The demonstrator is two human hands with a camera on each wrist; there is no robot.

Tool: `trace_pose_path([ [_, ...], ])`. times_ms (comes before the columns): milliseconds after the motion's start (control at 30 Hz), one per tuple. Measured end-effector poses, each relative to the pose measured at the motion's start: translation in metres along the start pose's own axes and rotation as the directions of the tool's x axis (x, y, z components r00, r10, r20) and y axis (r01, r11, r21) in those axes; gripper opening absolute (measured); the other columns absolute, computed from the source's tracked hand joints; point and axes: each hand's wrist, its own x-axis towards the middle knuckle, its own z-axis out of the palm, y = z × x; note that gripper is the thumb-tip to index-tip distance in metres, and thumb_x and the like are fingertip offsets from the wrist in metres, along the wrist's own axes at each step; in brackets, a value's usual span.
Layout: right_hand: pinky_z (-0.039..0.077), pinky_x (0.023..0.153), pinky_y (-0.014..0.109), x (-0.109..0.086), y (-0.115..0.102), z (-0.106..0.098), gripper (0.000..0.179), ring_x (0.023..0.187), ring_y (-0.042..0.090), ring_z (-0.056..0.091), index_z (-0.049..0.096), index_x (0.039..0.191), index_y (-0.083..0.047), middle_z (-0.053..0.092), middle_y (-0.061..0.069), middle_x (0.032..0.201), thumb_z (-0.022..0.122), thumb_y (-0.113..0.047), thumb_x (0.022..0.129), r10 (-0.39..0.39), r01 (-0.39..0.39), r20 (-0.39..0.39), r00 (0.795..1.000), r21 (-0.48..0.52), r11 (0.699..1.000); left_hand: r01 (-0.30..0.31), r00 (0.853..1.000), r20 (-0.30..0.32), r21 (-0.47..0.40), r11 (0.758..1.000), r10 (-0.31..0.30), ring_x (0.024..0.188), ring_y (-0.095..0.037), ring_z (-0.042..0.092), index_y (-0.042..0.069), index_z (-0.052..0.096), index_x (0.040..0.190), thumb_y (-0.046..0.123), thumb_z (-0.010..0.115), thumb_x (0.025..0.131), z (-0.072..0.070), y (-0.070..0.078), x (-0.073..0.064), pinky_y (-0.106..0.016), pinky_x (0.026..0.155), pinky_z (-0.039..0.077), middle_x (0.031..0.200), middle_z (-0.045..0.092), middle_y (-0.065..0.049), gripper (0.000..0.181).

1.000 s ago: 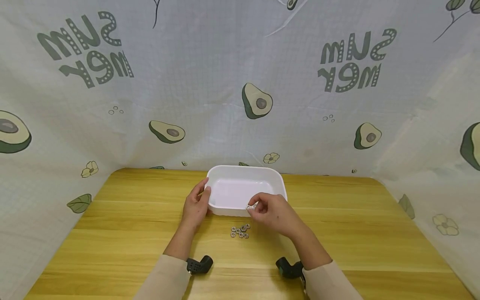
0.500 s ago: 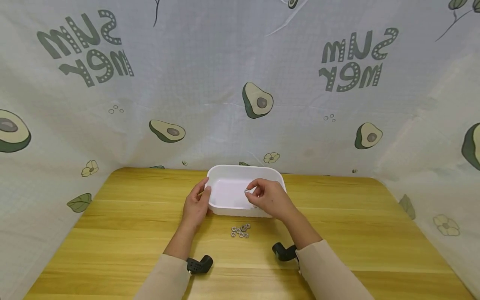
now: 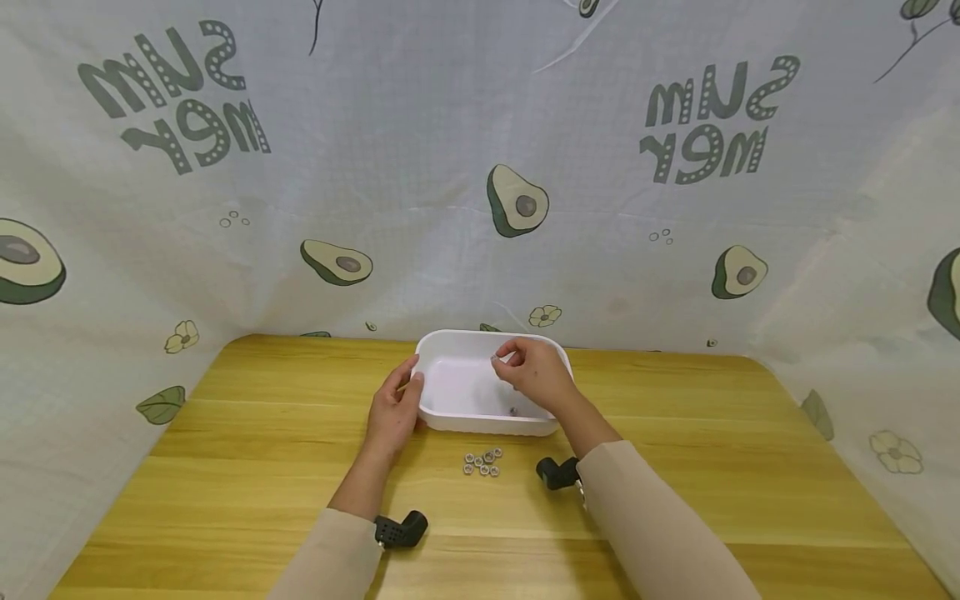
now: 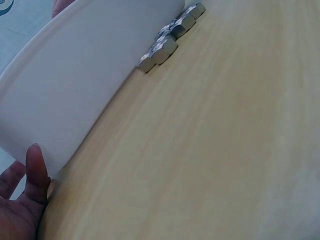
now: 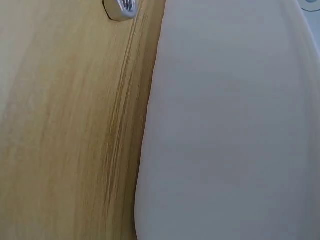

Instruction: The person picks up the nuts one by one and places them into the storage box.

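A white plastic tray [image 3: 459, 415] stands on the table, and my left hand [image 3: 394, 410] holds it by its left end. In the left wrist view, the left thumb [image 4: 36, 172] lies upright against the tray's outer wall. My right hand [image 3: 542, 373] is over the right part of the tray, pinching a small metal nut [image 3: 495, 359] between thumb and fingertips. Another nut [image 3: 513, 412] lies inside, close to the near wall. Several hex nuts [image 3: 484, 470] sit in a loose cluster on the table in front of the tray. The right wrist view does not show the right hand.
The wooden table [image 3: 300, 433] runs back to a white curtain [image 3: 420, 217] printed with avocados. Dark wrist cameras [image 3: 405, 530] are strapped at both sleeves.
My right hand has moved away from me, from the tray's near rim to above its inside, still pinching a nut. A nut now shows inside the tray. The left hand has stayed put.
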Motion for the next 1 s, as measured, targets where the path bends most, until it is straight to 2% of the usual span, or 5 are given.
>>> trace_pose_path([
  [167, 0.045, 0.059, 0.026, 0.0048, 0.0002, 0.0015, 0.019, 0.067, 0.017, 0.060, 0.069, 0.105, -0.015, 0.065, 0.003, 0.083, 0.074, -0.029, 0.093, 0.056, -0.056, -0.006, 0.998, 0.022, 0.998, -0.004, 1.000, -0.001, -0.007, 1.000, 0.004, 0.108, -0.029, 0.062, 0.029, 0.054, 0.148, 0.036, 0.053, 0.105, 0.0009, -0.0002, -0.0001, -0.024, 0.065, 0.053, 0.146, 0.055, -0.012, 0.044],
  [533, 0.045, 0.058, 0.026, 0.0078, 0.0027, 0.0039, 0.020, 0.067, 0.018, 0.060, 0.069, 0.105, -0.015, 0.065, 0.003, 0.081, 0.075, -0.029, 0.092, 0.095, -0.095, -0.009, 0.995, 0.033, 0.995, 0.002, 1.000, -0.001, -0.014, 1.000, -0.002, 0.103, -0.028, 0.062, 0.030, 0.054, 0.148, 0.035, 0.053, 0.105, -0.0006, -0.0003, 0.0005, -0.024, 0.064, 0.053, 0.144, 0.056, -0.011, 0.043],
  [1000, 0.045, 0.058, 0.027, 0.0006, 0.0008, -0.0010, 0.018, 0.066, 0.018, 0.059, 0.070, 0.105, -0.015, 0.069, 0.003, 0.080, 0.073, -0.029, 0.094, 0.069, -0.067, -0.035, 0.997, 0.062, 0.996, 0.020, 1.000, -0.001, 0.008, 1.000, -0.020, 0.109, -0.029, 0.061, 0.031, 0.053, 0.149, 0.037, 0.053, 0.105, 0.0003, 0.0008, 0.0000, -0.025, 0.064, 0.053, 0.147, 0.054, -0.010, 0.044],
])
